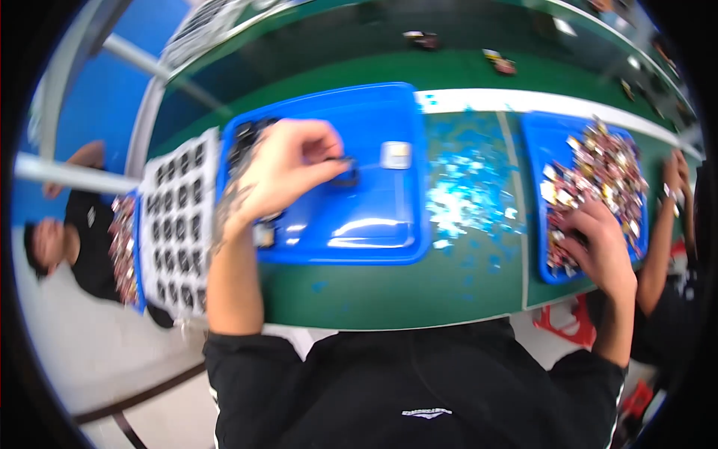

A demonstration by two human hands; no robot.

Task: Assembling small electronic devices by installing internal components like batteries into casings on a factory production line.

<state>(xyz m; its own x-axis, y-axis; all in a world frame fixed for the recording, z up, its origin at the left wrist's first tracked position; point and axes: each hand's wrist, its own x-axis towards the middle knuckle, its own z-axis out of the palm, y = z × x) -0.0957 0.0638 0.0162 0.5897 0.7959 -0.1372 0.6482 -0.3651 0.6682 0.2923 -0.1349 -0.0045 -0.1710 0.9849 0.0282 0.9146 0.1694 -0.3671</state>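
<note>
Part (pixel 345 176), small & black, was at approx. upper ctr of frame, over the left blue tray (pixel 314 108); its long axis seemed to slant down to the R from the fingertips, tho' blur hid which end was which. Left hand (pixel 288 161) pinched it btwn thumb & fingers. Right hand (pixel 602 243), R of frame, had bent fingers at the pile of small metallic pcs (pixel 598 168) in the right blue tray (pixel 532 165); couldn't tell if it gripped anything.

Square white pc (pixel 396 155) lay in the left tray, near its R side. Table (pixel 389 299) was green, w/ shiny blue scraps (pixel 467 194) btwn trays. White tray (pixel 178 224) w/ rows of black pcs stood at L. Green shelf (pixel 359 63) ran across the top; co-workers sat at far L & far R; red stool (pixel 572 323) showed lower R, pale floor (pixel 149 419) lower L.
</note>
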